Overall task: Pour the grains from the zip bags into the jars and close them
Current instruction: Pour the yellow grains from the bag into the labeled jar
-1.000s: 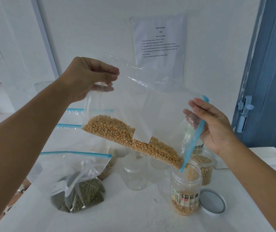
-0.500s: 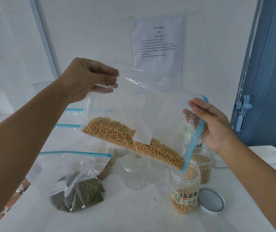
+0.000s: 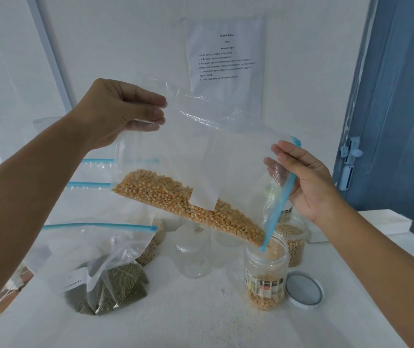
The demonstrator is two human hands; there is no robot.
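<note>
Here, the left hand [image 3: 115,111] pinches the bottom corner of a clear plastic zip bag of yellow corn kernels [image 3: 191,177], while the right hand [image 3: 306,182] grips its blue zipper edge, tilting it over an open clear plastic jar [image 3: 266,275] near the white counter's [image 3: 201,322] right edge.

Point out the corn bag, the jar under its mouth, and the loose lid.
corn bag [image 3: 176,194]: head view, on the kernel-filled lower edge.
jar [image 3: 263,285]: head view, on its labelled side wall.
lid [image 3: 303,289]: head view, on its grey centre.

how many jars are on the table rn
4, maybe more hidden behind the held bag: the labelled jar under the bag's mouth, a grain-filled jar behind it, an empty clear jar at centre, and another clear jar partly hidden behind.
</note>
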